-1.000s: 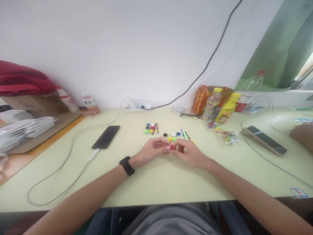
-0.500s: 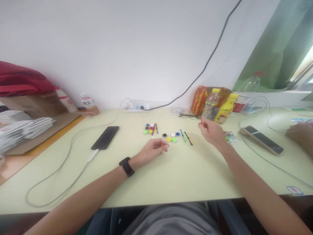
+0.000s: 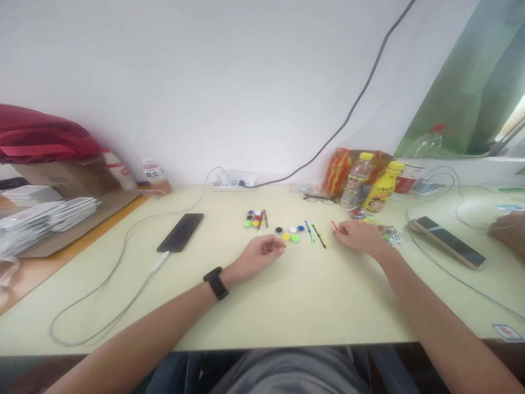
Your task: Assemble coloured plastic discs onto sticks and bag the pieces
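Observation:
My right hand (image 3: 357, 236) is closed in a pinch on a thin red stick (image 3: 334, 225), low over the table and right of the other sticks. A black-and-yellow stick (image 3: 319, 236) and a blue-and-green pair of sticks (image 3: 309, 232) lie to its left. Resting on the table, my left hand (image 3: 262, 253) is loosely curled, with a gap between thumb and fingers and nothing visible inside. Just beyond it are small round coloured pieces, among them a green one (image 3: 294, 239) and a black one (image 3: 279, 230). Farther back sits another cluster of discs (image 3: 248, 224) with several sticks across it.
Bottles, including a yellow one (image 3: 383, 189), stand behind my right hand beside small plastic packaging (image 3: 391, 235). A black phone (image 3: 180, 232) on a cable lies left; another phone (image 3: 449, 241) lies right. Another person's hand (image 3: 508, 227) rests at the right edge. Eyeglasses (image 3: 320, 198) lie behind.
My right hand has come down and nearer with the red stick, away from the bottles, uncovering the colourful packaging behind it. My left hand has barely moved. The view has shifted slightly.

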`<state>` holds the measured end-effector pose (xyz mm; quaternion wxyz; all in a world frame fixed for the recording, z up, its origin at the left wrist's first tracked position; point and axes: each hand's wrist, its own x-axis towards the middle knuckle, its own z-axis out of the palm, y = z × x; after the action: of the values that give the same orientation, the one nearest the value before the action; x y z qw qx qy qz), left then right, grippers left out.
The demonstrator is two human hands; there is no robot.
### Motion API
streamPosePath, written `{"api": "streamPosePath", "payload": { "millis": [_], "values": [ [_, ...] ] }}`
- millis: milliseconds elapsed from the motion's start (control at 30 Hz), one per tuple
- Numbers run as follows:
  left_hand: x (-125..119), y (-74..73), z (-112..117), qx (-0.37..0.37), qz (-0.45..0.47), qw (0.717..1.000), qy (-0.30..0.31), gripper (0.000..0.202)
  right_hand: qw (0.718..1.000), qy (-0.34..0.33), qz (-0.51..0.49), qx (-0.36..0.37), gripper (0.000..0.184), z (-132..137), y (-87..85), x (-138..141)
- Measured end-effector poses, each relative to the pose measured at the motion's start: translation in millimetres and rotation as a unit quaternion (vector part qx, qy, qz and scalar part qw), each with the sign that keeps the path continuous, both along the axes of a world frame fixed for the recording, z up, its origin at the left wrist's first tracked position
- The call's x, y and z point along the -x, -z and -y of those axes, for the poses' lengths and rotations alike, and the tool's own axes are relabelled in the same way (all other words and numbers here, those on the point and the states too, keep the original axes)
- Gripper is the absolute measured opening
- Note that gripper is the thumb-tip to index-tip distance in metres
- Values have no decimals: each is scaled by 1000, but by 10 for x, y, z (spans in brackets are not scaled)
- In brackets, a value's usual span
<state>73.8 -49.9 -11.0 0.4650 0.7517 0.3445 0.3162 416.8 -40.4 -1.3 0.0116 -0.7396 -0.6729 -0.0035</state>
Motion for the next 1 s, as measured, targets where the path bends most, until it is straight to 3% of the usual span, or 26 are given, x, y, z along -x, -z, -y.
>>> {"api": "streamPosePath", "payload": {
  "millis": [167,333,467,667,800,1000],
  "values": [
    [40,55,7,-171,-90,981,-2,22,998,3,-12,-63,25,30,-23,58],
    [55,9,3,-206,-114,972,29,29,979,-152,-128,-48,30,85,-58,159],
    [94,-31,-9,-219,-130,965,57,37,960,-238,-143,-43,27,93,-45,140],
    [109,-46,-19,-282,-152,945,66,42,966,-174,-168,-90,18,74,10,205],
    [66,-24,-22,-316,-202,927,9,36,968,-185,-147,-81,17,27,77,269],
    [46,27,-15,-348,-262,900,16,51,970,-183,-128,-96,15,-3,120,267]
  ]
}}
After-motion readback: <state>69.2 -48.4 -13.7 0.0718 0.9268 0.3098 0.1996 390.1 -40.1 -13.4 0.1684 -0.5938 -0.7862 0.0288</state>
